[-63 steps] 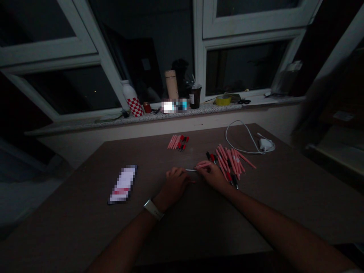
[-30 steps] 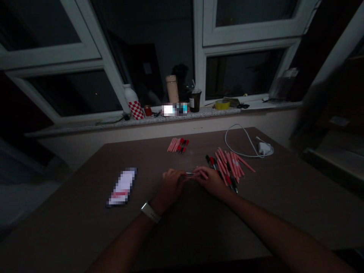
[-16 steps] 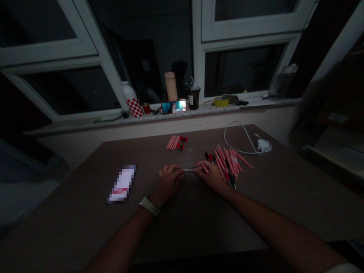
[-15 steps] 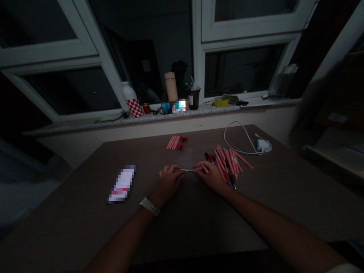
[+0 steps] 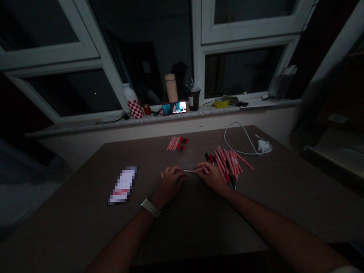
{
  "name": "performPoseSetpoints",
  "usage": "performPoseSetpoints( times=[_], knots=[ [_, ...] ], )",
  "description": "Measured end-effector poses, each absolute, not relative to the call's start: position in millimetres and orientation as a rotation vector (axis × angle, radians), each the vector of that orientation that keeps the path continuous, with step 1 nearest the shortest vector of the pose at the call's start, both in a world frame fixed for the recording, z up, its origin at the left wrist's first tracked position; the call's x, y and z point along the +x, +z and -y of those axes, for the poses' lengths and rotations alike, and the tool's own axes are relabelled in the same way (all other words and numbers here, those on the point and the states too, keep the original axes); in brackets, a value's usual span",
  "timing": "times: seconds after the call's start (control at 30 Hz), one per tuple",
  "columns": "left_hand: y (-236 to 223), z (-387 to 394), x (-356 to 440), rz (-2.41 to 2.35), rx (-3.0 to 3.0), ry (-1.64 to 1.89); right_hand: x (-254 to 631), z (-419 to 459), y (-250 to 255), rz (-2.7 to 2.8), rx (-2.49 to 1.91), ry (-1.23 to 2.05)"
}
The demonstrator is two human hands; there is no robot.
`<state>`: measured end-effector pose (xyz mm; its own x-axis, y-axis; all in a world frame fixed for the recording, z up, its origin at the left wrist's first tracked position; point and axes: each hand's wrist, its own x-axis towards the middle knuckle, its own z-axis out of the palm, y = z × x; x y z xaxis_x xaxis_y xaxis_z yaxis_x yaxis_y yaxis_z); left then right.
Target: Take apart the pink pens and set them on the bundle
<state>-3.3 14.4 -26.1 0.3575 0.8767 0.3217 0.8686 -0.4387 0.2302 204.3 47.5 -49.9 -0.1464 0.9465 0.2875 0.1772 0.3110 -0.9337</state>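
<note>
A thin pale rod, apparently a pen refill (image 5: 188,171), spans the short gap between my two hands, low over the table. My left hand (image 5: 171,182) pinches its left end between thumb and fingers. At its right end, my right hand (image 5: 212,176) is closed, with a pinkish pen part showing at the fingers. Right beside that hand lies a loose pile of pink pens (image 5: 231,163), with some red and black ones among them. Farther back, a small row of pink, red and black pens (image 5: 176,144) rests on the table.
On the brown table (image 5: 159,235), a phone with a blurred screen (image 5: 123,185) lies left and a white charger with cable (image 5: 264,145) back right. The windowsill holds a lit phone (image 5: 174,108), a checkered bottle (image 5: 133,102), a beige flask (image 5: 171,88), a dark cup (image 5: 194,99) and yellow tape (image 5: 221,102).
My left hand has shifted very slightly to the right, its fingers still on the thin rod. My right hand and the pens stay practically where they were.
</note>
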Motion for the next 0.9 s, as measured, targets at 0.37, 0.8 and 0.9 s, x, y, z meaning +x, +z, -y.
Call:
performPoseSetpoints(
  times=[0.37,0.8,0.9],
  knots=[
    [-23.2,-13.6,-5.7,-1.657,2.601,0.628,204.2,-48.8,-53.0,1.602,-1.077,0.903],
    [-22.0,-14.0,-15.2,-1.605,2.609,0.605,204.0,-43.6,-43.6,1.611,-1.062,0.83],
    [-22.4,-14.1,-15.2,-1.6,2.6,0.613,204.3,-43.6,-44.4,1.613,-1.062,0.847]
  ],
)
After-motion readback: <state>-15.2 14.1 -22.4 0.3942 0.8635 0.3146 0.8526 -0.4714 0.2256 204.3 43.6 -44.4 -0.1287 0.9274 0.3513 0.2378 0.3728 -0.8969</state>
